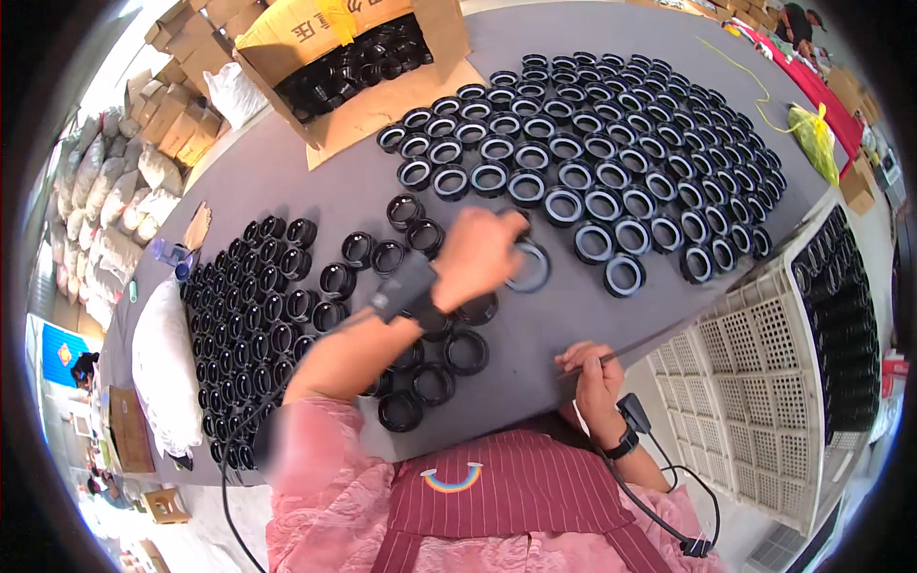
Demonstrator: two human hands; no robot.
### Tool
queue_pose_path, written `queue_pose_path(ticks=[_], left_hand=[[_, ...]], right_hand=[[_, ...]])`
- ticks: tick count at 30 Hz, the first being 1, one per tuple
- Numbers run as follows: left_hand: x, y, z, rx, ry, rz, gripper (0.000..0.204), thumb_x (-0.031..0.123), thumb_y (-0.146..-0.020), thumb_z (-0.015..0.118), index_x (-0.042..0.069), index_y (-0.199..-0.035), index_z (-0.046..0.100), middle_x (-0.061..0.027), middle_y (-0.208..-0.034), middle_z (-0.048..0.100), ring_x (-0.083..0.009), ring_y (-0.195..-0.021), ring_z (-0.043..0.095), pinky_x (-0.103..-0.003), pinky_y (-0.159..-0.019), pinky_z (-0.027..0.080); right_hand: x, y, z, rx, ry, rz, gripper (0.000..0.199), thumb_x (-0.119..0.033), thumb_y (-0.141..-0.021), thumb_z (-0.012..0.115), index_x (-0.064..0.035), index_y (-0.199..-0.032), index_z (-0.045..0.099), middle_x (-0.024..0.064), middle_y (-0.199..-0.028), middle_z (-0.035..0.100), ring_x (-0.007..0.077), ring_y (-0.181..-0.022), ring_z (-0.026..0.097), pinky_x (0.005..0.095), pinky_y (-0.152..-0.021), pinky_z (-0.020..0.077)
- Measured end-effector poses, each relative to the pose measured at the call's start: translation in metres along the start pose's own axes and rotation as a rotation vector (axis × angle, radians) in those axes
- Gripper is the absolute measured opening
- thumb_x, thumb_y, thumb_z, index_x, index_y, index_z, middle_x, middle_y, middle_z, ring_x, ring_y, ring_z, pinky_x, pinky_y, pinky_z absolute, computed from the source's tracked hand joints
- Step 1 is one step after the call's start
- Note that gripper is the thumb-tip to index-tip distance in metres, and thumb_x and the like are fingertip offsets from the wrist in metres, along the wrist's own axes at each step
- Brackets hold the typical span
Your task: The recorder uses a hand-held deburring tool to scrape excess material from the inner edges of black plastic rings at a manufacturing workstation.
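Note:
My left hand (480, 256), smeared by motion, reaches across the grey table from the left. Its closed fingers are at a blurred black ring with a pale inner rim (530, 266). A dark box-like device (403, 285) is strapped at that wrist. Down at the table's near edge, my right hand (594, 380) has its fingers curled at a thin dark strip; whether this is a stick or the edge is unclear. Pale-rimmed rings (603, 204) stand in rows beyond and right of my left hand. Plain black rings (466, 352) lie around and under my left forearm.
An open cardboard box (449, 48) of black rings stands at the far left-centre. More black rings (250, 329) crowd the table's left side beside a white bag (164, 368). A pale plastic crate (755, 372) with black parts stands at right. Cables hang from both wrists.

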State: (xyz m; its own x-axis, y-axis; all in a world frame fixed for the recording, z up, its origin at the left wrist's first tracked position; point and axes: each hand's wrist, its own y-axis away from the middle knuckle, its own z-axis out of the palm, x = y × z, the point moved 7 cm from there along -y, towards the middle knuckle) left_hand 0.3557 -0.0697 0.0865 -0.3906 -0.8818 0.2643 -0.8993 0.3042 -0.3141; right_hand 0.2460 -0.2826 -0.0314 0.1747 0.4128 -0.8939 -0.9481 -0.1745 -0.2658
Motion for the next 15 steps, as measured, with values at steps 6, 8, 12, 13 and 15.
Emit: queue_pose_path(ticks=[6,8,12,13,15], left_hand=[[0.068,0.011,0.071,0.035,-0.132,-0.023,0.017,0.018,-0.075,0.065,0.004,-0.084,0.063,-0.0133,-0.071,0.068,-0.0331,-0.074,0.067,-0.041,-0.076,0.047],[0.072,0.012,0.075,0.039,-0.117,-0.105,0.025,0.023,-0.076,0.067,0.002,-0.090,0.065,-0.0165,-0.074,0.069,-0.0358,-0.077,0.067,-0.046,-0.080,0.049],[0.073,0.031,0.065,0.088,0.021,-0.093,0.020,0.020,-0.080,0.062,0.001,-0.084,0.065,-0.0208,-0.072,0.067,-0.0402,-0.073,0.066,-0.052,-0.075,0.049],[0.072,0.038,0.063,0.089,0.020,-0.099,0.020,0.020,-0.080,0.062,0.001,-0.084,0.065,-0.0208,-0.072,0.067,-0.0402,-0.073,0.066,-0.052,-0.075,0.049],[0.077,0.053,0.057,0.076,0.063,-0.089,0.018,0.018,-0.081,0.059,0.001,-0.087,0.065,-0.0221,-0.072,0.066,-0.0416,-0.073,0.065,-0.052,-0.077,0.049]], right_hand=[[0.004,-0.008,-0.004,0.018,-0.126,0.099,0.022,-0.016,-0.106,0.047,-0.0022,-0.090,0.053,0.0120,-0.083,0.059,0.0217,-0.084,0.059,0.0489,-0.095,0.0510],[0.003,-0.012,-0.007,0.027,-0.242,0.154,0.022,-0.017,-0.106,0.047,-0.0025,-0.091,0.053,0.0112,-0.085,0.060,0.0210,-0.086,0.060,0.0477,-0.098,0.0494],[0.009,-0.025,-0.019,0.068,-0.408,0.183,0.020,-0.018,-0.107,0.048,-0.0037,-0.094,0.052,0.0106,-0.087,0.063,0.0215,-0.091,0.061,0.0448,-0.100,0.0473],[0.008,-0.030,-0.022,0.089,-0.411,0.157,0.019,-0.018,-0.107,0.049,-0.0039,-0.094,0.052,0.0105,-0.087,0.063,0.0218,-0.091,0.061,0.0438,-0.099,0.0476],[0.005,-0.037,-0.028,0.082,-0.430,0.147,0.019,-0.018,-0.106,0.050,-0.0041,-0.094,0.052,0.0106,-0.087,0.063,0.0226,-0.092,0.062,0.0426,-0.097,0.0475]])
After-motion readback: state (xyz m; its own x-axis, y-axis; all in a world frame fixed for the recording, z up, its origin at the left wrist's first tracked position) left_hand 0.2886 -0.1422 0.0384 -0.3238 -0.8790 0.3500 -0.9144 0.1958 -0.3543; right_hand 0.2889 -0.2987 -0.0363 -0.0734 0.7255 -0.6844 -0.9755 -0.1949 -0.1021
